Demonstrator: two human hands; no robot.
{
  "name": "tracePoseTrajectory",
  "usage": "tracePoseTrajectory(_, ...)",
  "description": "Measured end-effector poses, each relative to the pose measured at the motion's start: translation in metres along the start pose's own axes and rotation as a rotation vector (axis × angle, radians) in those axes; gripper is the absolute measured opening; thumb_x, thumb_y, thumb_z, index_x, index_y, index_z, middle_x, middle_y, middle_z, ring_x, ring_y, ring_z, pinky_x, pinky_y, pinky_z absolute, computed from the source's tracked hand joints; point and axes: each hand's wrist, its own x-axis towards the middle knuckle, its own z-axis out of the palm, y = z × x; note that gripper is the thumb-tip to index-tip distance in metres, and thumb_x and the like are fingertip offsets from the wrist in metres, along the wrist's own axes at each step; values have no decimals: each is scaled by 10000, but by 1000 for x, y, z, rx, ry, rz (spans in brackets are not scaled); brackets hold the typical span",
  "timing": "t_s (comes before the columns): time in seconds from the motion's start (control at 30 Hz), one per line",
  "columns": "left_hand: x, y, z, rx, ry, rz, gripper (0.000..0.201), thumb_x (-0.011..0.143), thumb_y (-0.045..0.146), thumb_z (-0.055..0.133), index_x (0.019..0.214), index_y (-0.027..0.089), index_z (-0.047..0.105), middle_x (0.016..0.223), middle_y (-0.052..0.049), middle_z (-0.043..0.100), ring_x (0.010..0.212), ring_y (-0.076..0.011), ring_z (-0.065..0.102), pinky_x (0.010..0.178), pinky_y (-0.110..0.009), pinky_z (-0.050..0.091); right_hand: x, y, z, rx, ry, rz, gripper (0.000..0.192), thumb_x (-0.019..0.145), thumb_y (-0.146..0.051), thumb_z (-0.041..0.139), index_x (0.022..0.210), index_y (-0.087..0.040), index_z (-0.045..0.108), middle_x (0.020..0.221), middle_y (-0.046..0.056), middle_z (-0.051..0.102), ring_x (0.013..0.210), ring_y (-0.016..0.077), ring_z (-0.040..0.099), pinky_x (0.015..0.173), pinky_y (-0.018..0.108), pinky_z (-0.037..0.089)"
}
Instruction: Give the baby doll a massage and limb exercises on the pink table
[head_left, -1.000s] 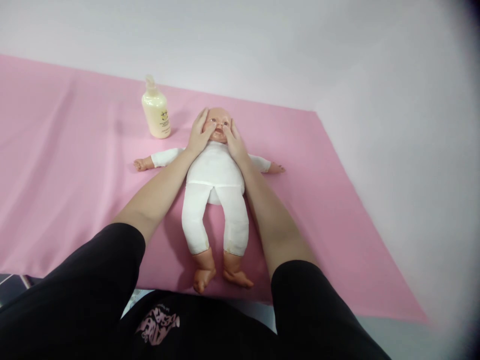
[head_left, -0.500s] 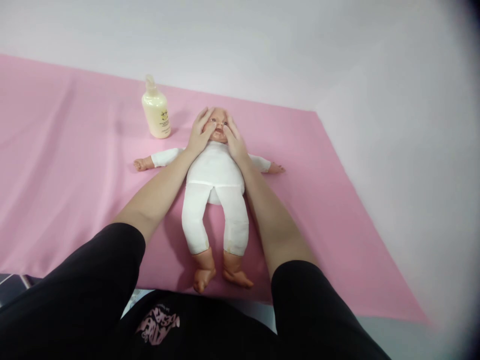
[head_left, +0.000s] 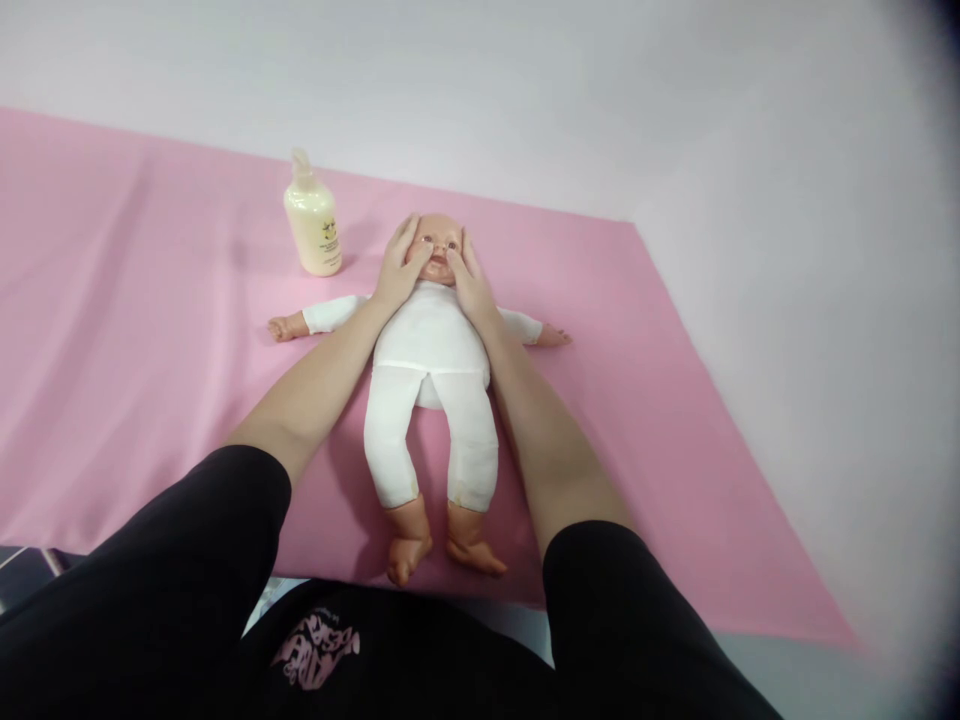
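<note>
Cupping the doll (head_left: 431, 340) face mid-frame, our left hand (head_left: 396, 270) and right hand (head_left: 469, 280) have drawn fingertips back from its eyes to the cheeks, fingers open

Baby doll on its back under my hands

I see a plastic baby doll in a white soft-bodied romper (head_left: 429, 345) lying face up on the pink cloth, head away from me and bare feet toward me. Its arms are spread out flat to both sides, and its legs are straight, slightly apart. The bald head shows eyes and an open mouth between my palms: my left hand (head_left: 396, 270) cups one cheek, my right hand (head_left: 470, 280) the other, fingers laid flat along the face.
</note>
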Motion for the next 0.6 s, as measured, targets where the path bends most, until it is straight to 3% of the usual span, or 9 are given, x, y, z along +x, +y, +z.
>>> tracePoseTrajectory(0.13,1,-4,0,-15,-8,45,866,914,914,542,1531,310,615,1713,-103,508,1660,-329,370,1417,-518,188,-6,-16,1,-27,-5,-44,877,1030,-773,457,1739,-266,354,1810,-34,339,1744,192,166,1433,348,122)
tracePoseTrajectory(0.3,3,-20,4,-52,41,-12,827,956,898,472,1513,306,622,1699,-93,520,1646,-305,399,1406,-496,238,-4,-15,2,-8,37,-55,935,1031,-863,261,1716,-243,403,1776,-37,418,1743,208,171,1440,366,123)
tracePoseTrajectory(0.4,5,-31,8,-97,85,-74,837,985,898,394,1509,283,614,1683,-96,534,1624,-286,440,1384,-469,307,-1,-5,1,15,65,-45,955,1019,-876,265,1714,-234,393,1781,-18,418,1713,191,274,1428,342,184)
tracePoseTrajectory(0.5,5,-36,10,-77,82,-82,889,1024,885,330,1544,205,568,1688,-120,529,1610,-275,454,1374,-470,327,3,5,-1,72,97,75,911,1039,-816,308,1719,-213,366,1786,38,411,1664,175,389,1394,386,308)
tracePoseTrajectory(0.6,6,-40,11,-81,98,-82,915,1031,883,311,1531,162,570,1662,-141,559,1578,-277,493,1364,-485,349,6,11,-2,103,90,122,833,1035,-784,359,1679,-261,440,1741,41,491,1617,184,467,1357,430,380)
